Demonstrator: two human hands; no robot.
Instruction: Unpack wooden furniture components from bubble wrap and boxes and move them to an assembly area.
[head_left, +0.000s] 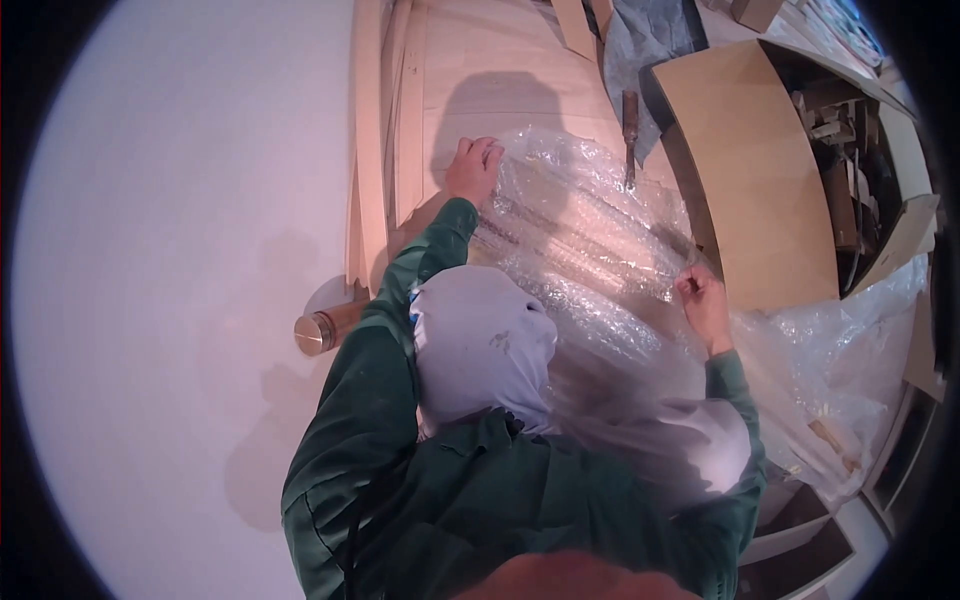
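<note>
A clear sheet of bubble wrap [580, 220] is spread in front of me, creased and shiny. Long streaks show through it, but I cannot tell whether something lies underneath. At its far left corner, my left hand [474, 170] has its fingers curled round the edge. My right hand [704, 300] pinches the same wrap at its right side, thumb and fingers together. Just beyond the sheet's far right edge lies a tool with a brown handle and a thin shaft [630, 135], its tip touching the wrap.
An open cardboard box [760, 180] holding wooden pieces stands at right. Long wooden boards [395, 130] run along the left, with a copper-coloured cylinder [325, 330] by their near end. Grey plastic sheeting [645, 60] lies at the back. More bubble wrap [830, 370] lies right of my arm.
</note>
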